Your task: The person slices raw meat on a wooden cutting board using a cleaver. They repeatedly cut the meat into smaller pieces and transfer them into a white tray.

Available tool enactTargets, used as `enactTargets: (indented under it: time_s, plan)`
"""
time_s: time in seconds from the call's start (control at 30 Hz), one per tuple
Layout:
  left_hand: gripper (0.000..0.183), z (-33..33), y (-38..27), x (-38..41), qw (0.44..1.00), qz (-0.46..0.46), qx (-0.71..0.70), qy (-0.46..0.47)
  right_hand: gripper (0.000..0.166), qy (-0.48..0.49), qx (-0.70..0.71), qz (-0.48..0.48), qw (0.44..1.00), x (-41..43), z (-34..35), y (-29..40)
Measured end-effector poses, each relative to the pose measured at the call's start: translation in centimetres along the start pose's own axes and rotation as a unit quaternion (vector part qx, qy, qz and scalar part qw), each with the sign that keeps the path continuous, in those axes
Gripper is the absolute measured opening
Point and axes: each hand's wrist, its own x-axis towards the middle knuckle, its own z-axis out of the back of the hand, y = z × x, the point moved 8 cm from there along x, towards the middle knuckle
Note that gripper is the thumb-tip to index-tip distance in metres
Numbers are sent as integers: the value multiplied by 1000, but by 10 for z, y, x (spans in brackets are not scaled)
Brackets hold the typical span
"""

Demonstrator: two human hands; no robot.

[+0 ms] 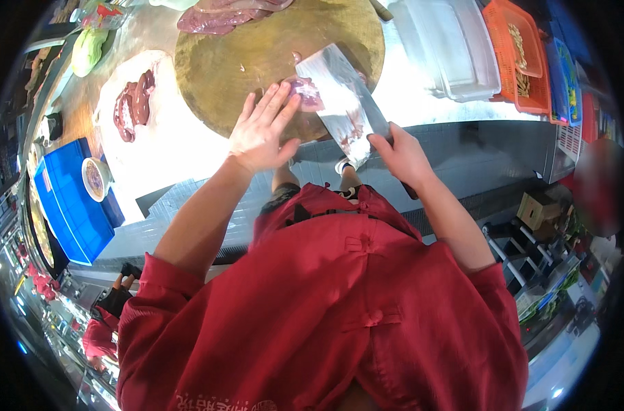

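My right hand [404, 156] grips the handle of a broad Chinese cleaver [337, 92]. Its blade lies at a slant over the right part of a round wooden chopping block [219, 67]. Bits of meat cling to the blade near the handle. A pinkish-purple piece of raw meat [308, 96] lies beside the blade, partly hidden by it. My left hand [263, 128] is spread palm down at the block's near edge, its fingertips at the meat. Larger slabs of raw red meat, apparently offal [214, 15], rest on the block's far edge.
Dark red offal pieces [133, 105] lie on the left counter. Farther left are a blue crate [73, 200], a bowl of food [96, 179] and a cabbage [88, 51]. Clear plastic tubs [450, 51] and orange baskets [535, 95] stand right. Another person [104, 329] is behind at left.
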Motion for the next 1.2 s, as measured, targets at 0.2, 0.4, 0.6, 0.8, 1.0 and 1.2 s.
enactTargets:
  time_s: [0.2, 0.4, 0.6, 0.8, 1.0, 1.2]
  plan:
    - [88, 2, 1, 3, 1000, 7, -10, -16, 50, -17, -3, 25, 1000, 17, 1, 25]
    - [89, 1, 1, 0, 1000, 7, -11, -17, 50, 18, 17, -19, 1000, -7, 0, 2]
    - [87, 0, 3, 2, 1000, 15, -5, -27, 51, 25, 40, 0, 999, 24, -12, 20]
    - [85, 2, 1, 1, 999, 19, 2, -30, 49, 42, 63, -24, 997, 4, -20, 0]
    - [85, 0, 3, 1, 999, 22, 5, -33, 51, 37, 40, -16, 998, 22, -23, 16]
    - [86, 0, 4, -2, 999, 22, 0, -33, 51, 39, 47, -24, 998, -10, -24, 4]
